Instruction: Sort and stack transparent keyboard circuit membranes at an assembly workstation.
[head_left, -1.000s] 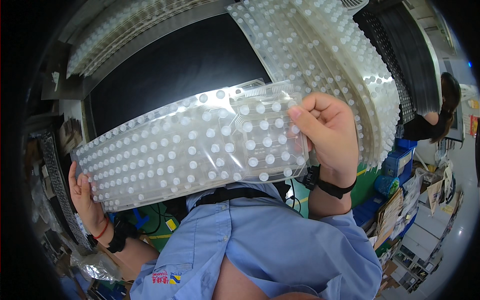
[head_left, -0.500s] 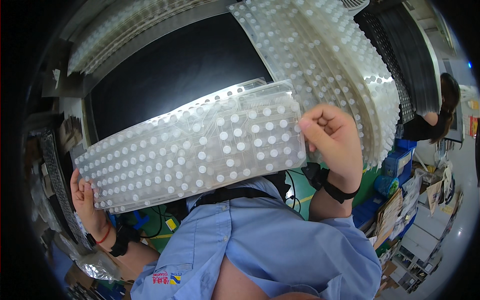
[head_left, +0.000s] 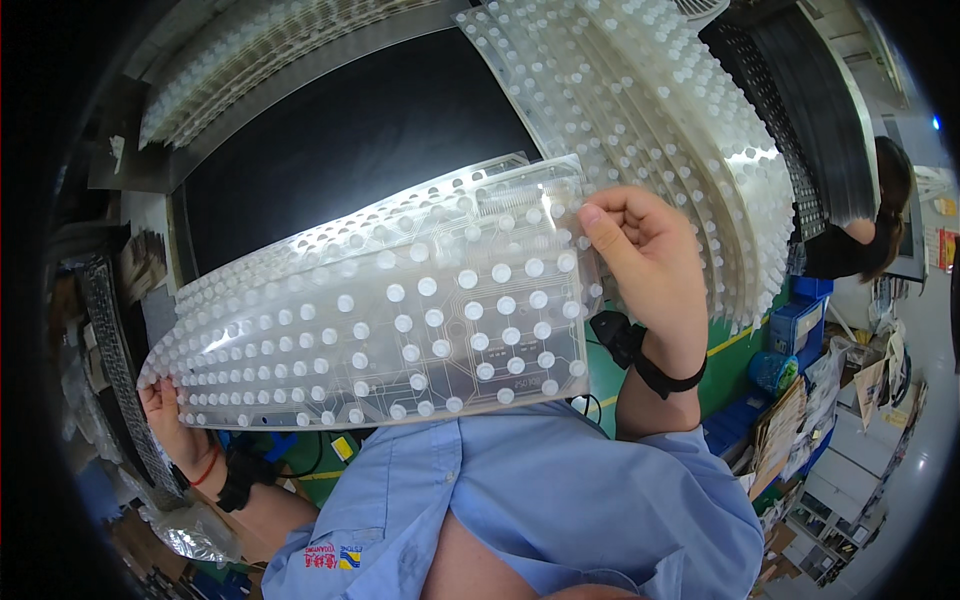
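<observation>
A clear keyboard membrane sheet [head_left: 335, 362] with rows of white domes and printed traces stretches between my hands, bowed, its lower edge in front of my waist. My left hand [head_left: 176, 432] is closed on its lower left corner, thumb and fingers pinching it. At its upper right edge my right hand [head_left: 652, 245] pinches the sheet between thumb and fingers. Right behind it lie more membrane sheets [head_left: 400, 212], overlapped and partly covered by the held one. Whether my right fingers grip more than one sheet is hard to see.
A black flat work surface [head_left: 350, 130] lies beyond the sheets. A tall fanned stack of domed membranes [head_left: 640, 110] stands at the right, another stack [head_left: 250, 65] at the far left. Blue bins [head_left: 797, 325] are at right, near a person in dark clothing [head_left: 850, 250].
The front sheet has come lower and nearer my body, bowing and parting from the sheets behind. My right hand has shifted slightly left and up; the left has dropped a little.
</observation>
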